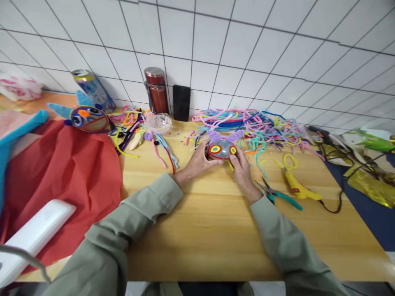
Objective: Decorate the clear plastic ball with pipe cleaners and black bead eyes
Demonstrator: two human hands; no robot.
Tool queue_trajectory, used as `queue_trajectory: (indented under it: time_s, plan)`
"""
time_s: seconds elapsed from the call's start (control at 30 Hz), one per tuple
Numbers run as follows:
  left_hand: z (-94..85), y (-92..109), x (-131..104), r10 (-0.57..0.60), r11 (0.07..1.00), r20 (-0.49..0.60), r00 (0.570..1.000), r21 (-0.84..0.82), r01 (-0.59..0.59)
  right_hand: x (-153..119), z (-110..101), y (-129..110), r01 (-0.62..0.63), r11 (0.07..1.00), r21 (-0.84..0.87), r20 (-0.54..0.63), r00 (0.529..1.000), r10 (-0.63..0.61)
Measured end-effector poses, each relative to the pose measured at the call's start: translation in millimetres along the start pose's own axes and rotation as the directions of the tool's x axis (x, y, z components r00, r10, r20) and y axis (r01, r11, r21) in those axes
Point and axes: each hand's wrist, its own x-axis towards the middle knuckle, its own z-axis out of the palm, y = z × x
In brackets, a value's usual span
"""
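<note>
Between my two hands is a round clear plastic ball ornament (pixel 226 148) with purple pipe-cleaner ears on top, yellow-and-red ring eyes and a red band. My left hand (pixel 199 162) grips it from the left side, thumb along its lower edge. Closed on its right side, my right hand (pixel 242 170) has the thumb near the right eye. A heap of coloured pipe cleaners (pixel 247 119) lies just behind it. To the right of my right hand are teal-handled pliers (pixel 282 196) and a yellow hot glue gun (pixel 298 187) with its cord.
Along the wall stand a red thermos (pixel 158 92), a black phone (pixel 181 102) and a drink can (pixel 95 88). A decorated ball with blue ears (pixel 89 118) sits on red cloth (pixel 77 172), near a white device (pixel 37 230). Gold wrappers (pixel 370 185) and cables lie at right.
</note>
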Motion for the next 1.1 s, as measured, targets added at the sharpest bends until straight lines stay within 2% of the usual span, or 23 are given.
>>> queue_trajectory:
  time_s: [0.13,0.43,0.83,1.1]
  plan:
    - [-1.8,0.9,-0.5,-0.050,0.999,-0.005,0.999,0.012,0.050,-1.8,-2.0,-0.7,-0.004,1.000,0.021,0.013,1.000,0.004]
    - [-3.8,6.6,0.1,-0.027,0.997,-0.011,1.000,0.073,0.027,0.1,0.8,-3.8,0.019,1.000,0.010,0.041,0.999,-0.019]
    - [-7.7,-2.6,-0.4,-0.008,0.998,-0.005,1.000,0.062,0.009,-2.2,3.5,-1.5,0.016,1.000,-0.012,0.039,0.999,-0.015]
    - [-5.6,5.3,-1.0,-0.030,0.999,0.012,0.999,-0.012,0.030,-4.9,2.8,-4.3,0.026,0.999,-0.039,0.028,0.999,-0.025]
